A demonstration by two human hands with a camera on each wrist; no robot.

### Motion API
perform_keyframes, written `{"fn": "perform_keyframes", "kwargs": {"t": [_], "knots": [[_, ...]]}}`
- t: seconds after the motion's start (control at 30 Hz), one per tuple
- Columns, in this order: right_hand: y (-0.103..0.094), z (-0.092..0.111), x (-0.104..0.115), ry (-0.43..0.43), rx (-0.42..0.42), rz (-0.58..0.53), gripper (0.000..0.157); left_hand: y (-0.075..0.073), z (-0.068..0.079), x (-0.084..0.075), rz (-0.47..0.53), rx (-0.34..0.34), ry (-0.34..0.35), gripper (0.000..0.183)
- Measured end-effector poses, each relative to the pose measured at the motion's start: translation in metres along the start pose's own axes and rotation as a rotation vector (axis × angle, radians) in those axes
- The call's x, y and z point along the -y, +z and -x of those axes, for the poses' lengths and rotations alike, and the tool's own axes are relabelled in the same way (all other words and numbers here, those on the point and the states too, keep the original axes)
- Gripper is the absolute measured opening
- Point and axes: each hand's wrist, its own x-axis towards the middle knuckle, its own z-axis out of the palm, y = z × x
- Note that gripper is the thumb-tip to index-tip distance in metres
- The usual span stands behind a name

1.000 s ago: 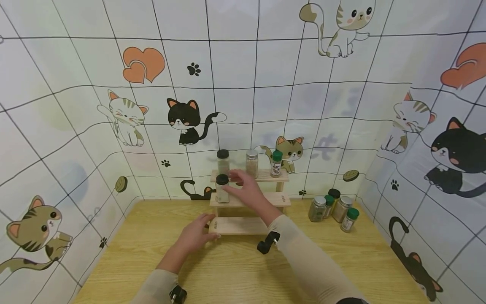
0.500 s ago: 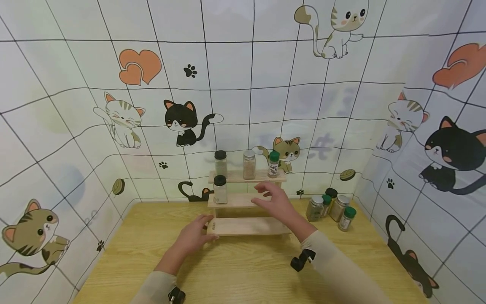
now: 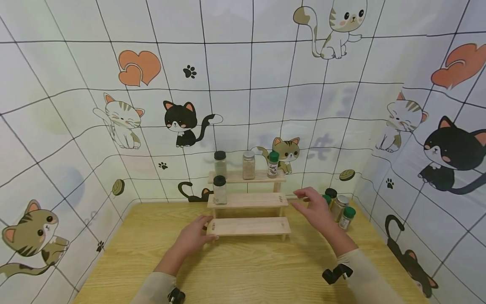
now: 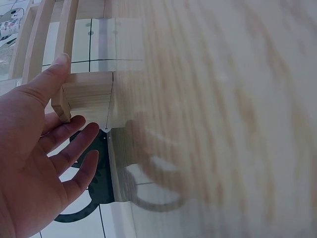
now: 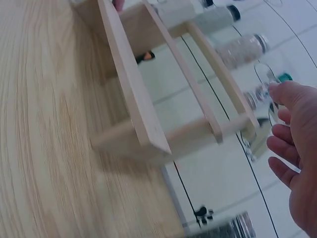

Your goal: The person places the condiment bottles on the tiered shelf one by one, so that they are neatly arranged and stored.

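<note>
A three-tier wooden shelf [image 3: 248, 200] stands just below the centre of the frame, the left hand [image 3: 191, 236] pinching the left end of its lowest tier between thumb and fingers. A black-capped glass jar [image 3: 220, 192] sits at the left of the middle tier; on the top tier, left to right, stand a second black-capped jar [image 3: 220, 164], a silver-capped jar [image 3: 248, 166] and a green-capped jar [image 3: 273, 165]. At right, the right hand [image 3: 317, 211], empty and loosely spread, partly hides clustered spice jars [image 3: 339, 209] on the wood-grain tabletop [image 3: 235, 270]. Cartoon cats dot the grid-patterned backdrop [image 3: 235, 105].
</note>
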Motion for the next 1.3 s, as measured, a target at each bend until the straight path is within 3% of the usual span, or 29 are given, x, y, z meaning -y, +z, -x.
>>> {"fn": "perform_keyframes", "kwargs": {"t": [0.3,0.63,0.9,1.13,1.3], "knots": [[-0.052,0.027,-0.042,0.103,-0.081,0.169,0.033,0.002,0.000,-0.003,0.007,-0.008,-0.025,0.076],[-0.094,0.051,-0.081,0.230,-0.176,0.230,0.032,0.003,-0.001,-0.001,0.006,-0.008,-0.005,0.076],[-0.106,0.061,-0.104,0.253,-0.102,0.211,0.036,0.003,-0.002,0.000,-0.006,-0.016,-0.017,0.077],[-0.104,0.066,-0.121,0.278,-0.010,0.178,0.045,0.003,-0.002,-0.001,-0.007,-0.014,-0.019,0.076],[-0.102,0.071,-0.128,0.261,0.007,0.183,0.043,0.001,0.000,-0.002,-0.004,-0.012,-0.009,0.076]]}}
